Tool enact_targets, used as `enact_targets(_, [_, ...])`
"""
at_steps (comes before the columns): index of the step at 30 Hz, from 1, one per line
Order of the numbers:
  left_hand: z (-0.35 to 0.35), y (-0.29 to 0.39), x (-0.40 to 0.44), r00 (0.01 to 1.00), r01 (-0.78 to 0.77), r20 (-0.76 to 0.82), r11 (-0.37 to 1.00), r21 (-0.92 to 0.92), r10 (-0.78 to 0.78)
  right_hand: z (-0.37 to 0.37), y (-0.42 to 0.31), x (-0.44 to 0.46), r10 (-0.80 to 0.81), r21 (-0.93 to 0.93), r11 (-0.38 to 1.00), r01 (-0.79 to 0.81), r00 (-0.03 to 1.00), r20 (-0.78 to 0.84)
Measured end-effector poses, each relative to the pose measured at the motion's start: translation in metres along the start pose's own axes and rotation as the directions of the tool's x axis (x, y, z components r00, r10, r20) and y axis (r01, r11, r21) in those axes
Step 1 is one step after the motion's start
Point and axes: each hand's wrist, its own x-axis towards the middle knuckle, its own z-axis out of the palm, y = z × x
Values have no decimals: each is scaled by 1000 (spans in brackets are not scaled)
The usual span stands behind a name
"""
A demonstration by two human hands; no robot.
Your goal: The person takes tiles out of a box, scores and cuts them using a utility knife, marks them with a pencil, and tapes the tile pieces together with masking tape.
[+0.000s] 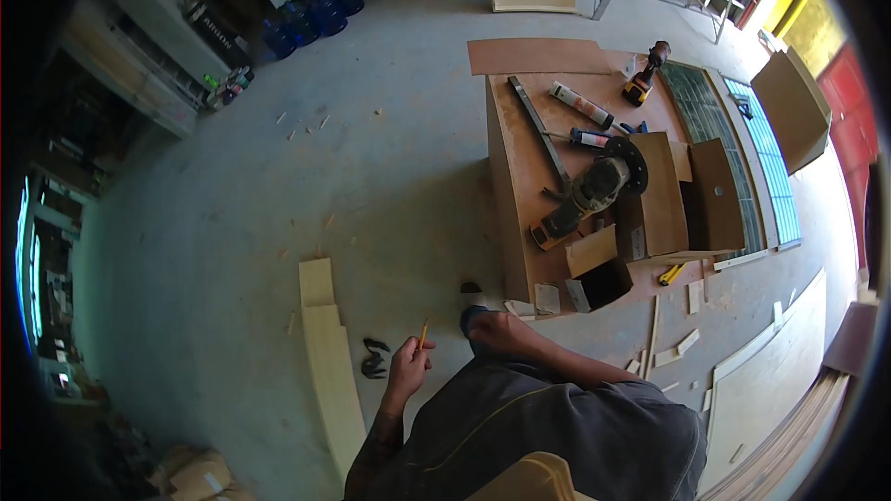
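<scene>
My left hand is closed around a yellow pencil, which points up from the fingers. Just left of that hand, a small dark object of unclear kind lies on the floor. Beyond it is a long pale wooden board with a stepped edge. My right hand is curled in front of my body, beside something dark blue that may be part of my leg or shoe. Its fingertips are turned away from view, so whether anything is in them is hidden.
To the right stands a low wooden worktop carrying an angle grinder, a cordless drill, a sealant tube and open cardboard boxes. Wood offcuts litter the floor. Blue water bottles stand far back.
</scene>
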Motion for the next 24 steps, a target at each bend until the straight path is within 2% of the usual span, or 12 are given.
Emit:
enact_targets(3, [-42,-2,47,997,20,-78,997,69,-14,8,0,59,102,141,985,-99,995,-12])
enact_targets(5, [-76,21,62,967,254,-26,967,34,-253,-6,-9,94,139,209,970,-124,989,-58])
enact_targets(7, [-112,17,80,925,365,54,920,143,-376,-23,-20,128,173,272,951,-146,982,-76])
enact_targets(9, [-155,-59,100,924,344,78,902,261,-375,-45,-26,161,187,306,943,-133,970,-153])
enact_targets(10, [-172,-96,106,931,337,67,913,229,-360,-57,-28,175,190,322,939,-117,960,-206])
enact_targets(14, [-224,-101,168,942,316,61,932,176,-331,-116,-36,230,234,347,933,-99,897,-374])
enact_targets(16, [-249,-98,209,943,319,52,936,150,-329,-149,-35,259,255,404,914,18,749,-612])
enact_targets(18, [-278,-88,248,943,323,40,938,123,-330,-190,-26,289,192,264,961,86,483,-854])
enact_targets(20, [-304,-79,284,942,329,30,940,87,-333,-246,-19,305,312,335,938,91,201,-929])
enact_targets(22, [-342,-66,324,944,329,18,942,63,-330,-304,0,309,141,142,990,0,-136,-981])
enact_targets(23, [-358,-57,349,946,323,13,945,49,-324,-331,5,304,129,135,991,-4,-261,-957])
enact_targets(24, [-373,-49,371,947,320,10,947,33,-321,-354,10,292,200,273,943,-191,-330,-923])
